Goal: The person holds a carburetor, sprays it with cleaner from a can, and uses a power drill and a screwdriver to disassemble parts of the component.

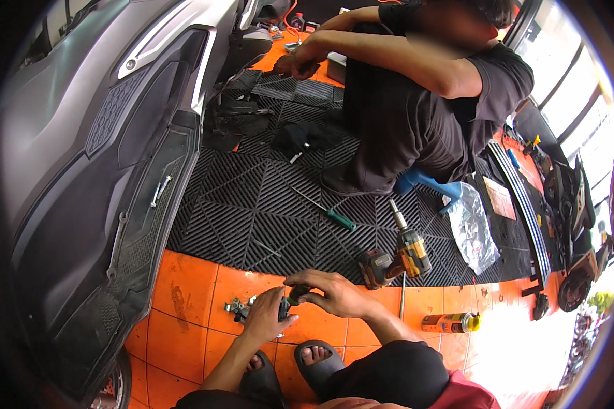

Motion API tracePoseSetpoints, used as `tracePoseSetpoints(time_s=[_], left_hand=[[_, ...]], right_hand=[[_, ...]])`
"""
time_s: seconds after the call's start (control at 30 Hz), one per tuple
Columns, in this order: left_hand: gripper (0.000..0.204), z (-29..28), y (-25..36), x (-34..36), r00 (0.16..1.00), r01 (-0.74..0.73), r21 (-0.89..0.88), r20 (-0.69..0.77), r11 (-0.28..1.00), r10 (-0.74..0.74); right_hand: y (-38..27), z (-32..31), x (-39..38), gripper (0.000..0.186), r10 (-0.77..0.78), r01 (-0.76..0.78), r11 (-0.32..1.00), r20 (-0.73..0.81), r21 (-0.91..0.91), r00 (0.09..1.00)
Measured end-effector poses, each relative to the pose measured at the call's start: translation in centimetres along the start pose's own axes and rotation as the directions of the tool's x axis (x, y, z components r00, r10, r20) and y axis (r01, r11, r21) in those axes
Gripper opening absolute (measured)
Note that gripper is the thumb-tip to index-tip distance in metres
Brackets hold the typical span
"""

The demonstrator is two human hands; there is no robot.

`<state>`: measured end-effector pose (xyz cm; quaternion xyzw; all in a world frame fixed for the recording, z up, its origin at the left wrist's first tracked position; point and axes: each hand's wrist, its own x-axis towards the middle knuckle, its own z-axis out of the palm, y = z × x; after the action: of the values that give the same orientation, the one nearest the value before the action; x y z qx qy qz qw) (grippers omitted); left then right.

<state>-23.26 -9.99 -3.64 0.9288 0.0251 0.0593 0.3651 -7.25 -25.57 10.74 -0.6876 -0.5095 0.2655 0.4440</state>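
Observation:
Above the orange tiles, my left hand (265,317) is curled round a small metal mechanical part (237,309) with a dark section. Its silvery end sticks out to the left of the hand, and I cannot tell its exact kind. My right hand (329,293) meets the left fingertips at the part's right side. Its thumb and fingers pinch a short dark thing (297,292) with a bit of green at its lower end. Most of that thing is hidden by the fingers.
A motor scooter (68,225) fills the left, with wrenches (117,247) on its footboard. On the black mat (232,198) lie a green-handled screwdriver (341,219) and a yellow-black cordless impact driver (413,251). Another person (402,129) sits ahead on a blue stool (426,184). A spray can (450,322) lies right.

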Motion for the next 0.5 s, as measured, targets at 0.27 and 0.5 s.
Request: tracePoseSetpoints(time_s=[0.27, 0.5], left_hand=[[0.096, 0.5, 0.2, -2.2, 0.983, 0.102, 0.343, 0.107, 0.934, -0.147], [0.107, -4.3, -0.2, 0.1, 0.787, 0.133, 0.328, 0.539, 0.935, -0.301]], right_hand=[[-1.4, -0.7, -0.4, 0.044, 0.072, -0.069, 0.996, -0.053, 0.060, 0.996], [-1.3, -0.8, -1.0, 0.042, 0.097, -0.091, 0.992, -0.076, 0.085, 0.992]])
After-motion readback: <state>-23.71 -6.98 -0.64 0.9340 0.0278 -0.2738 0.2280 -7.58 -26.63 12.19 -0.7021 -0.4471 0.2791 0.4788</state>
